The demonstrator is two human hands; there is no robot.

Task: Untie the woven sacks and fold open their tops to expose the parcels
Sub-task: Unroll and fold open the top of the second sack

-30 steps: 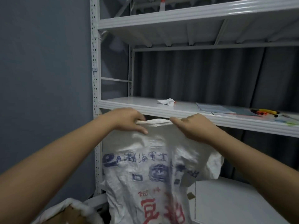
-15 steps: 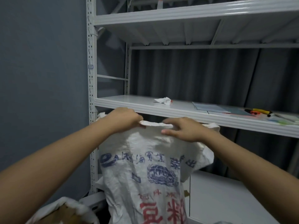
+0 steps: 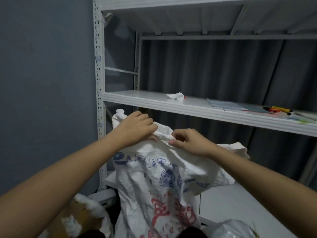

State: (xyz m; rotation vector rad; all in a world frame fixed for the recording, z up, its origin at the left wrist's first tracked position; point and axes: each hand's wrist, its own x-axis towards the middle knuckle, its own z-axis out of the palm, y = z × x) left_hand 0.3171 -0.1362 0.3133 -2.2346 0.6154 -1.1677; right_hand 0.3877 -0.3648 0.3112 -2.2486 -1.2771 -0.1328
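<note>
Single head-worn, wide-angle view, looking forward and slightly downward along both outstretched forearms. The left hand (image 3: 135, 128) and right hand (image 3: 190, 143) meet near the centre of the frame, close to the lens, at the top of a woven sack (image 3: 154, 182) that fills the lower middle. Behind them a white metal shelf (image 3: 197, 109) crosses the frame from the left upright towards the right edge, seen from just above its surface; the underside of a higher shelf (image 3: 188, 18) spans the top. A grey wall (image 3: 46, 83) occupies the left third. Straight lines bow towards the frame edges.
</note>
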